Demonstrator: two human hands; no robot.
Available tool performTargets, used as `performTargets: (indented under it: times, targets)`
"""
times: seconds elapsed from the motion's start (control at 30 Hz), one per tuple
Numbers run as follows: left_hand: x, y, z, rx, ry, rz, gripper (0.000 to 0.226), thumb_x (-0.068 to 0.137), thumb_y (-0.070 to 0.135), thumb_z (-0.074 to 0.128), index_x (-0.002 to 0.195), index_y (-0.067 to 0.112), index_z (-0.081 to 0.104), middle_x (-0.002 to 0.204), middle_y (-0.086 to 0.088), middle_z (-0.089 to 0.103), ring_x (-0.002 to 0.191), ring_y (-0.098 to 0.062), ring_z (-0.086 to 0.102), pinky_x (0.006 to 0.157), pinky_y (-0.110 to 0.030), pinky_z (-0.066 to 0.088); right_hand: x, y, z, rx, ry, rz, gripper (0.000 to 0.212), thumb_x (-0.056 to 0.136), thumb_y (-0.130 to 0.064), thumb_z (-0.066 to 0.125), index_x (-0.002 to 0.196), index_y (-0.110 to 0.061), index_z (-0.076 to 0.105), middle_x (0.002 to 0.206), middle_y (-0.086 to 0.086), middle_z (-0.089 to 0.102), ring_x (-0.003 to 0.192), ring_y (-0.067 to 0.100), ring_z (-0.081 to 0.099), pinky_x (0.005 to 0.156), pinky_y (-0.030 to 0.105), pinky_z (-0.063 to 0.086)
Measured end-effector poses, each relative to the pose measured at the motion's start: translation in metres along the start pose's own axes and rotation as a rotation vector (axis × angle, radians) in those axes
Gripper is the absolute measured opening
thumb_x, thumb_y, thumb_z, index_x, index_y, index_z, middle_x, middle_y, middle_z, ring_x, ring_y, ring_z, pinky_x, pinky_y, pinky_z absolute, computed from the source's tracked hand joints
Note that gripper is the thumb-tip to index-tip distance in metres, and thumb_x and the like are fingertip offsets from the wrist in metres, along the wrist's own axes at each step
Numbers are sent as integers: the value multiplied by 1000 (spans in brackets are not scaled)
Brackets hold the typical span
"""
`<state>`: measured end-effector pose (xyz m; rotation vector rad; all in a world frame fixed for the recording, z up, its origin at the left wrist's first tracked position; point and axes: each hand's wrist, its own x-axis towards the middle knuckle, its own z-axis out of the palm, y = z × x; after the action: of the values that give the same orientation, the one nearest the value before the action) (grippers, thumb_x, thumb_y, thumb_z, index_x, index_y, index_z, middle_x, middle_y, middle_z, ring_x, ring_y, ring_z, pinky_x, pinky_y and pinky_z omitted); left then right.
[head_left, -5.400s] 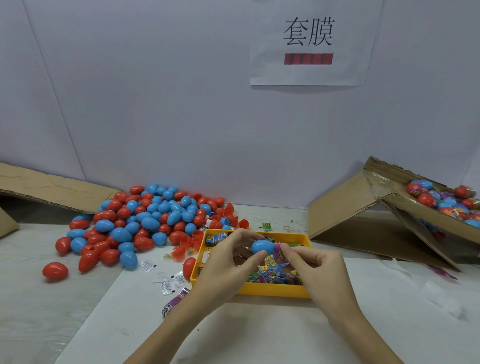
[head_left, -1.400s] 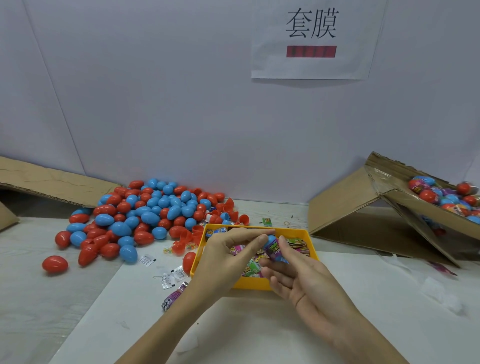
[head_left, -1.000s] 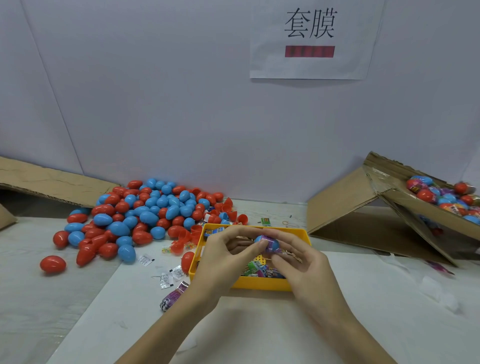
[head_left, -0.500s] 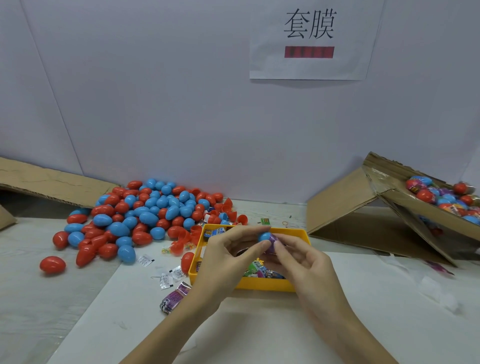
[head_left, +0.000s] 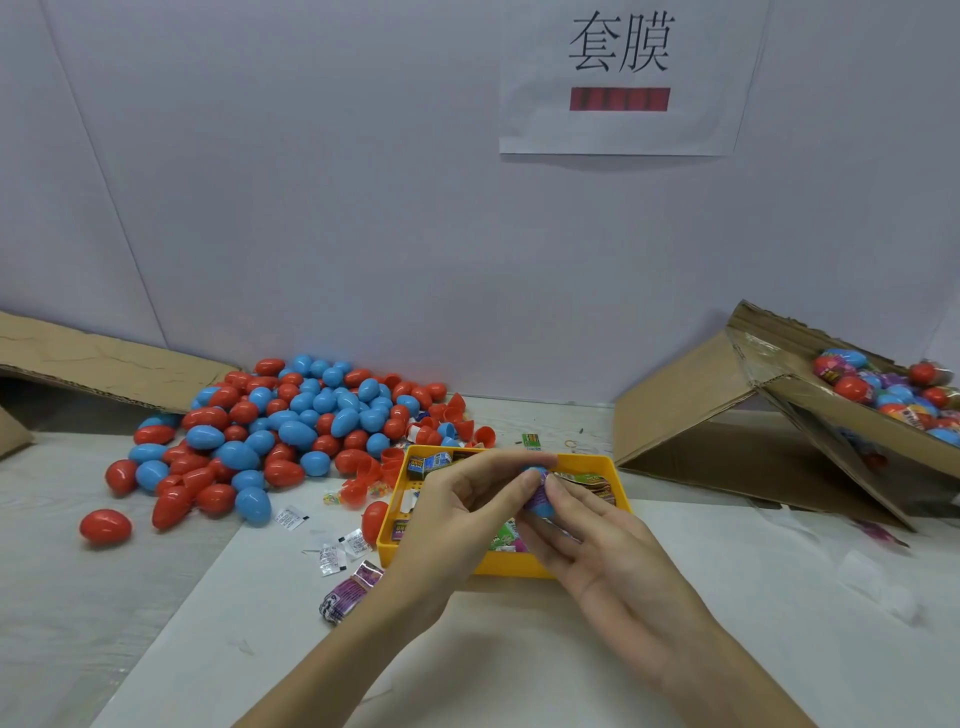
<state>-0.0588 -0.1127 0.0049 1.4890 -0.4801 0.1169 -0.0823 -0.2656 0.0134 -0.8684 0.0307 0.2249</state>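
A blue plastic egg (head_left: 540, 498) with a purple printed sleeve partly round it is held above the yellow tray (head_left: 498, 565). My left hand (head_left: 457, 514) pinches the egg from the left with thumb and fingertips. My right hand (head_left: 597, 551) grips the egg and its sleeve from the right, fingers curled under it. The tray holds several small colourful printed sleeves; much of it is hidden behind my hands.
A heap of red and blue eggs (head_left: 291, 431) lies at the left. A tilted cardboard box (head_left: 727, 415) at the right holds wrapped eggs (head_left: 893, 395). Small white packets (head_left: 332, 556) and a purple sleeve (head_left: 348, 597) lie left of the tray. Cardboard flap (head_left: 93, 358) at far left.
Over the last seconds the bare blue egg got a purple sleeve. Since half a second ago my right fingers slid lower round the egg; both hands stay above the tray.
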Motion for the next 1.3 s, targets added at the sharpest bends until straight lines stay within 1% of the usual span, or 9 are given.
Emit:
performTargets:
  times: [0.2, 0.4, 0.53, 0.67, 0.77, 0.87, 1.0, 1.17, 1.3]
  targets:
    - [-1, -1, 1, 3, 5, 8, 20, 100, 18, 64, 114, 22, 78, 112, 0, 76, 114, -16, 69, 93, -23, 54, 1, 0, 3, 57, 25, 0, 36, 79, -10, 73, 114, 1, 74, 117, 22, 73, 107, 29, 74, 82, 33, 63]
    - [0, -2, -1, 62, 26, 15, 23, 101, 18, 61, 117, 26, 76, 115, 5, 75, 115, -14, 67, 95, -27, 55, 3, 0, -2, 157, -10, 90, 25, 92, -9, 68, 114, 0, 75, 118, 25, 72, 108, 33, 73, 83, 36, 63]
    - [2, -3, -4, 110, -6, -27, 24, 103, 26, 59, 123, 30, 71, 122, 8, 72, 118, -13, 66, 99, -31, 55, 5, 3, -7, -194, 85, -139, 40, 79, -13, 78, 118, -10, 72, 111, 13, 77, 106, 24, 75, 80, 28, 63]
    - [3, -5, -3, 133, 28, -65, 19, 94, 35, 68, 111, 30, 75, 103, 8, 76, 100, -11, 71, 84, -23, 58, 3, 1, -12, -685, 141, -364, 30, 84, -15, 82, 111, -22, 75, 106, -7, 77, 101, 9, 74, 77, 20, 59]
    - [3, -7, -4, 80, 53, -90, 19, 93, 28, 69, 112, 25, 75, 101, 7, 77, 97, -11, 73, 80, -18, 56, 4, 2, -14, -698, 128, -382, 27, 90, -15, 75, 115, -27, 74, 107, -6, 76, 103, 9, 73, 80, 23, 60]
    - [4, -9, -6, 75, 49, -95, 22, 95, 24, 69, 116, 26, 74, 106, 8, 77, 101, -12, 73, 86, -21, 58, 5, 4, -12, -664, 166, -363, 26, 90, -29, 72, 116, -28, 73, 104, -5, 77, 97, 10, 75, 77, 24, 61]
    - [5, -12, -7, 138, 30, -75, 24, 94, 21, 71, 117, 25, 74, 110, 9, 76, 105, -11, 72, 91, -26, 58, 8, 7, -16, -697, 195, -371, 22, 90, -24, 73, 112, -23, 74, 105, -4, 77, 96, 12, 75, 79, 27, 62]
    - [6, -16, -11, 308, 11, -24, 28, 95, 17, 70, 123, 23, 72, 114, 12, 74, 105, -5, 70, 90, -26, 59, 12, 10, -22, -773, 181, -395, 21, 90, -22, 74, 108, -31, 75, 99, -8, 77, 91, 11, 76, 72, 22, 61]
    - [8, -22, -16, 563, 63, 111, 27, 99, 11, 63, 121, 23, 72, 114, 16, 70, 105, 1, 65, 87, -22, 57, 15, 10, -26, -860, 171, -400, 21, 94, -18, 72, 111, -29, 74, 90, -4, 78, 76, 20, 77, 72, 27, 63]
